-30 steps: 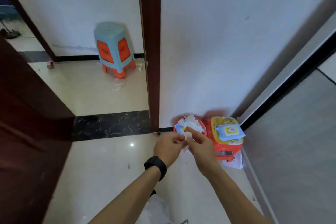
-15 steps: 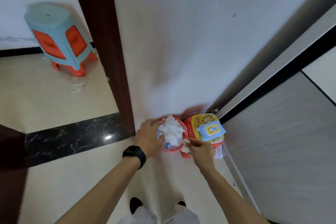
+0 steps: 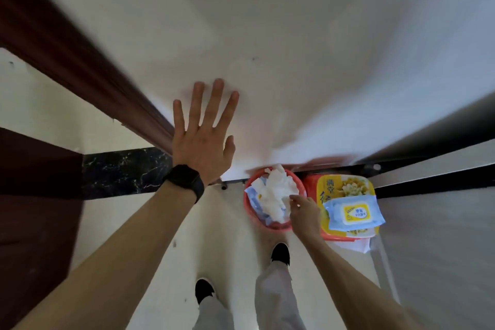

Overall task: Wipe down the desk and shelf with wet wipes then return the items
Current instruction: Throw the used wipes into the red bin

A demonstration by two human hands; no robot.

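A small red bin stands on the floor against the white wall, heaped with crumpled white used wipes. My right hand is at the bin's right rim, fingertips pinched at the edge of the wipes; whether it still holds one I cannot tell. My left hand, with a black watch on the wrist, is spread flat against the wall above the bin. A blue and yellow pack of wet wipes lies on a yellow and orange stool right of the bin.
A dark brown door frame runs up the left, with a black marble threshold below it. A grey panel with a black edge fills the right. My two feet in black shoes stand on the pale floor just before the bin.
I have leaned in over the bin. My left hand left the bin's rim and went up flat onto the wall. My right hand moved with the small wipe to the bin's right edge.
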